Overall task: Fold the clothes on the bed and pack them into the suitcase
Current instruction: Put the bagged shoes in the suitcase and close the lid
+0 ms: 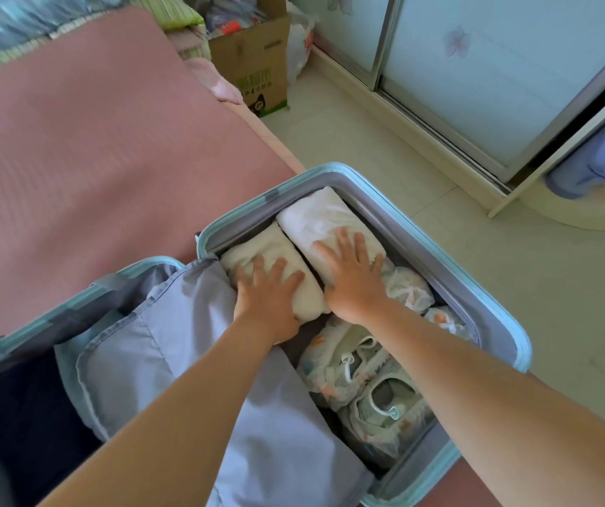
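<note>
open suitcase (491, 323) lies on the pink bed (92, 159).

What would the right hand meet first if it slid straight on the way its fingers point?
Sliding along the white folded garment it presses, the right hand would probably meet the suitcase's far wall first; depth is hard to judge.
</note>
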Demonstrator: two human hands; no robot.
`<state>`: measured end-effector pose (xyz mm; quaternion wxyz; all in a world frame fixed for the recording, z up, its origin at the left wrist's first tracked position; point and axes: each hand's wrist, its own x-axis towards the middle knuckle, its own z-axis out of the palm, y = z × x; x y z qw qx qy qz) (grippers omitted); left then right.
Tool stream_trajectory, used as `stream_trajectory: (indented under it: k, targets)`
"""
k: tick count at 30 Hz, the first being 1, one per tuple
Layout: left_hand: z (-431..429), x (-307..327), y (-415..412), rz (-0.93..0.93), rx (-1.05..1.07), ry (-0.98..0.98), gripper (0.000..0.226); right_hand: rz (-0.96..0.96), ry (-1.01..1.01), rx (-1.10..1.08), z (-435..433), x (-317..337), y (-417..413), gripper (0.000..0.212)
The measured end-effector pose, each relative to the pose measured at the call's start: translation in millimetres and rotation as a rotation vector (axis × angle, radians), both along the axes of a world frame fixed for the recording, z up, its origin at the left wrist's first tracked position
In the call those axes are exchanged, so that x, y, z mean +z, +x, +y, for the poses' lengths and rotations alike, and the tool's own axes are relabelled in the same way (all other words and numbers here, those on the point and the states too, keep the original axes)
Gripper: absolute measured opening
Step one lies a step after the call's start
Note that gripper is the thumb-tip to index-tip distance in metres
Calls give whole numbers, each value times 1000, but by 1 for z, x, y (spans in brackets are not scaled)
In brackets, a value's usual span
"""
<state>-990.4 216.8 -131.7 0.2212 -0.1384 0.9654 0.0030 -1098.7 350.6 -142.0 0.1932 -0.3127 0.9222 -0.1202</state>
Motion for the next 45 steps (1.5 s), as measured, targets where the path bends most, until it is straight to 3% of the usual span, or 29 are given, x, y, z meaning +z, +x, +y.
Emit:
stream_trajectory:
  k: [2,4,7,13,19,22,24,27,30,34,36,40,42,45]
  targets:
    - [0,-3,4,71,-21,43,86,-36,-297,-308,2,-1,7,82]
    - [0,-3,6,70,1,99,93,-161,-433,-624,-4,-4,12,81]
    - [-3,-5,5,65,110,66,96,-376,-426,-693,-19,-3,10,88]
    - [-8,7,8,55,133,142,100,-327,-80,-437,-8,9,1,92]
    - [-22,47,64,523,264,315,46,29,31,-198,-6,39,56,75]
    - [-30,57,120,594,338,285,33,31,-83,-7,-13,57,118,60]
    - [-31,58,161,552,369,302,31,-37,-180,110,-14,70,162,53]
    - [-26,55,221,401,339,351,35,-22,-224,285,-7,77,224,58]
    - [-14,46,267,232,224,436,49,-27,-70,473,11,69,273,71]
    - [-1,31,306,-39,58,490,97,52,238,635,37,54,314,109]
    - [1,27,314,-88,-30,426,107,114,282,613,39,58,323,93]
    - [5,31,312,-18,-142,203,91,222,259,614,34,68,327,41]
    - [5,34,307,36,-178,96,82,237,198,582,33,63,325,28]
    - [3,36,301,101,-189,87,72,252,82,396,32,67,320,11]
